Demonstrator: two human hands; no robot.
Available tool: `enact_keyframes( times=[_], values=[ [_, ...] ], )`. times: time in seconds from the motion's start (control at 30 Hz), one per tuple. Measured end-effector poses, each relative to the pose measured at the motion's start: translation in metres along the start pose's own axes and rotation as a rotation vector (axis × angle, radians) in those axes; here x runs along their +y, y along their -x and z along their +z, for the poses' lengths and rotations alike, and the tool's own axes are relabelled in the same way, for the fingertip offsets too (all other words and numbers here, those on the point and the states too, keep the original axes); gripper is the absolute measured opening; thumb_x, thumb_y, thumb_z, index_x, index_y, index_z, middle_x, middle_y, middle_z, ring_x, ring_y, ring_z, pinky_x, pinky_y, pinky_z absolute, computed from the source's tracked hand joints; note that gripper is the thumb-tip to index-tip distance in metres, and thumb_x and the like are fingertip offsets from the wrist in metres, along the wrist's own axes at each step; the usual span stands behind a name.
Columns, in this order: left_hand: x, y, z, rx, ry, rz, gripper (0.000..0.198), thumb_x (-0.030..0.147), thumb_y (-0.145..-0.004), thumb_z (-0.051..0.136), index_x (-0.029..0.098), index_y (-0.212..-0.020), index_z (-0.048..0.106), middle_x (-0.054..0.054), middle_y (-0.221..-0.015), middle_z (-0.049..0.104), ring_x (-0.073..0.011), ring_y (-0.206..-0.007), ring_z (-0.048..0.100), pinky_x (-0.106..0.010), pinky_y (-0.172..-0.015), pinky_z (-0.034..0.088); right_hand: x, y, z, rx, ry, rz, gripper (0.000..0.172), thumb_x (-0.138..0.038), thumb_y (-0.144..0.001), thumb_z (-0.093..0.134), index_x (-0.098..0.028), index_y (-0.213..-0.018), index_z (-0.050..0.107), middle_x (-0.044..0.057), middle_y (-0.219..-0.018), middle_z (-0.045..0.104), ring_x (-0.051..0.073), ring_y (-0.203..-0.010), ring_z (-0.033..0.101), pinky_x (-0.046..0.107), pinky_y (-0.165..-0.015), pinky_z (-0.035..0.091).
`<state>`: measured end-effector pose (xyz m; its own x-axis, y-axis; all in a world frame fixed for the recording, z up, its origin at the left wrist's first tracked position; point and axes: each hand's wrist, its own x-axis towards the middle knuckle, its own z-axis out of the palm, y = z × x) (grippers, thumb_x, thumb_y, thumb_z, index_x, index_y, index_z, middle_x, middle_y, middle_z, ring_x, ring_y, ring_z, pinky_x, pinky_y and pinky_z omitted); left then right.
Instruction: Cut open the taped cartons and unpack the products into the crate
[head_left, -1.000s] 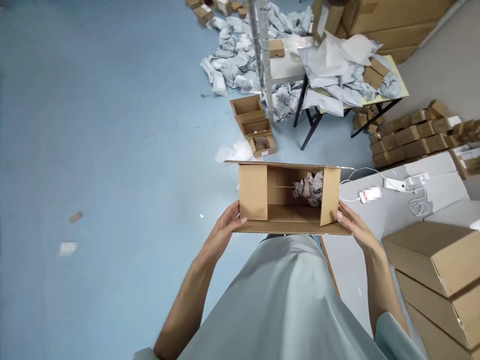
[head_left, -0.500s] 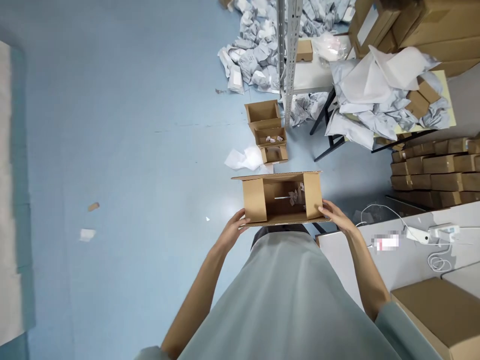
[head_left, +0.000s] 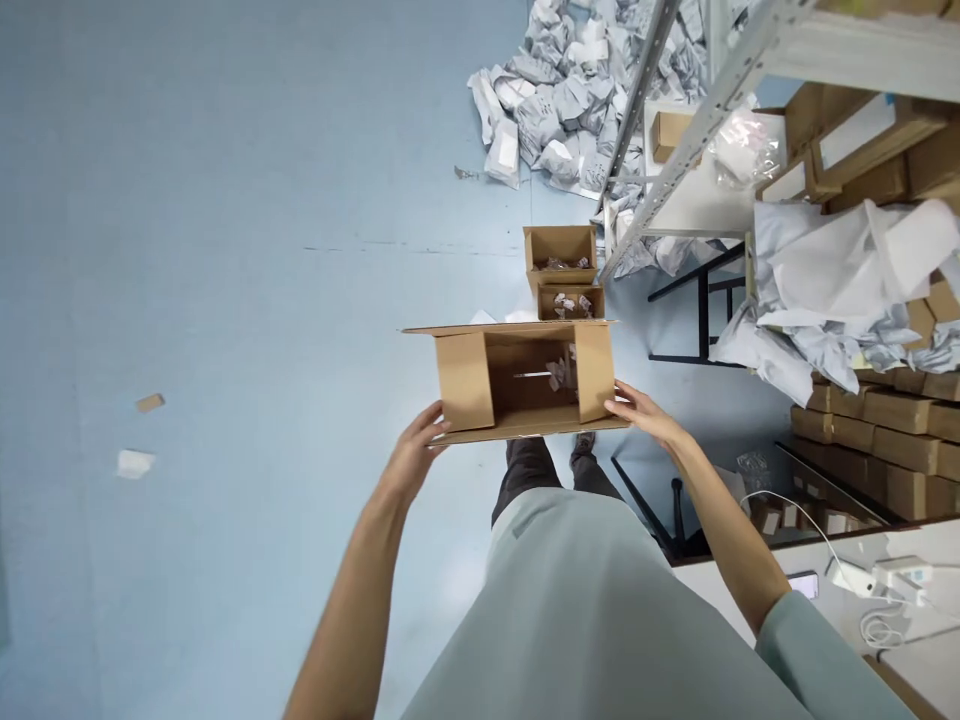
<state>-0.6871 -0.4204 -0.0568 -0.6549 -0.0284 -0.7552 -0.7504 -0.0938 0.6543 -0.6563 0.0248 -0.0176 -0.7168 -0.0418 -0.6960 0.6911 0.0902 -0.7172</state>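
Observation:
An open cardboard box (head_left: 463,380) is held up in front of my body, its flaps spread. My left hand (head_left: 411,450) grips its left end near the lower corner. At the opposite end, my right hand (head_left: 646,410) holds the right side, thumb and fingers on the cardboard. Inside the box lie crumpled bits of paper (head_left: 559,374) toward the right. Just beyond it on the floor stand two smaller open cartons, a farther carton (head_left: 561,250) and a nearer carton (head_left: 551,302), both with scraps in them.
Grey mailing bags (head_left: 570,110) are heaped on the floor at the back. A metal shelf frame (head_left: 690,150) rises at the right, beside a table piled with white bags (head_left: 832,260). Stacked cartons (head_left: 892,420) and a white desk (head_left: 727,600) lie right. A brown scrap (head_left: 150,402) is on the floor.
The box has shifted left in view with both hands still on it. The shelf and tables now appear larger and farther right, and my legs show below the box.

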Motion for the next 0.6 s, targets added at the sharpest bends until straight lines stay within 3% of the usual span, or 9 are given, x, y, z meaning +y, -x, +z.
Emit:
enact_keyframes(
  times=[0.13, 0.23, 0.33, 0.47, 0.6],
  values=[
    [0.065, -0.111, -0.070, 0.078, 0.026, -0.005, 0.066, 0.050, -0.068, 0.089, 0.029, -0.130, 0.080, -0.006, -0.165, 0.071, -0.0388, -0.150, 0.065, -0.050, -0.117, 0.058, -0.045, -0.139, 0.078, 0.001, -0.006, 0.051, 0.084, -0.051, -0.085, 0.100, -0.033, -0.162, 0.073, 0.007, -0.135, 0.083, 0.027, -0.123, 0.076, 0.041, -0.110, 0.063],
    [0.105, -0.222, -0.114, 0.111, 0.022, -0.043, 0.064, 0.047, -0.067, 0.086, 0.028, -0.127, 0.079, -0.005, -0.152, 0.077, -0.0369, -0.146, 0.065, -0.048, -0.116, 0.058, -0.067, -0.268, 0.131, 0.013, -0.048, 0.121, 0.082, -0.040, -0.085, 0.102, -0.030, -0.161, 0.074, 0.003, -0.114, 0.082, 0.022, -0.108, 0.074, 0.033, -0.098, 0.062],
    [0.135, -0.336, -0.145, 0.096, -0.009, -0.048, 0.062, 0.042, -0.068, 0.079, 0.027, -0.129, 0.076, -0.004, -0.150, 0.077, -0.0348, -0.144, 0.064, -0.049, -0.120, 0.056, -0.078, -0.395, 0.171, -0.015, -0.122, 0.209, 0.080, -0.033, -0.085, 0.101, -0.030, -0.161, 0.074, 0.001, -0.102, 0.079, 0.019, -0.098, 0.073, 0.028, -0.090, 0.059],
    [0.158, -0.468, -0.163, 0.052, -0.086, -0.046, 0.064, 0.033, -0.076, 0.068, 0.021, -0.139, 0.071, -0.007, -0.155, 0.073, -0.0331, -0.147, 0.061, -0.056, -0.133, 0.046, -0.076, -0.530, 0.198, 0.023, -0.265, 0.292, 0.069, -0.020, -0.087, 0.094, -0.027, -0.153, 0.077, 0.000, -0.098, 0.081, 0.018, -0.098, 0.075, 0.028, -0.096, 0.060],
    [0.160, -0.573, -0.153, -0.038, -0.137, 0.021, 0.067, 0.025, -0.089, 0.070, 0.017, -0.155, 0.061, -0.010, -0.157, 0.073, -0.0323, -0.146, 0.062, -0.063, -0.139, 0.039, -0.061, -0.621, 0.196, 0.134, -0.323, 0.301, 0.057, -0.011, -0.092, 0.081, -0.025, -0.148, 0.076, 0.000, -0.102, 0.083, 0.017, -0.099, 0.074, 0.032, -0.102, 0.062]
  ],
)
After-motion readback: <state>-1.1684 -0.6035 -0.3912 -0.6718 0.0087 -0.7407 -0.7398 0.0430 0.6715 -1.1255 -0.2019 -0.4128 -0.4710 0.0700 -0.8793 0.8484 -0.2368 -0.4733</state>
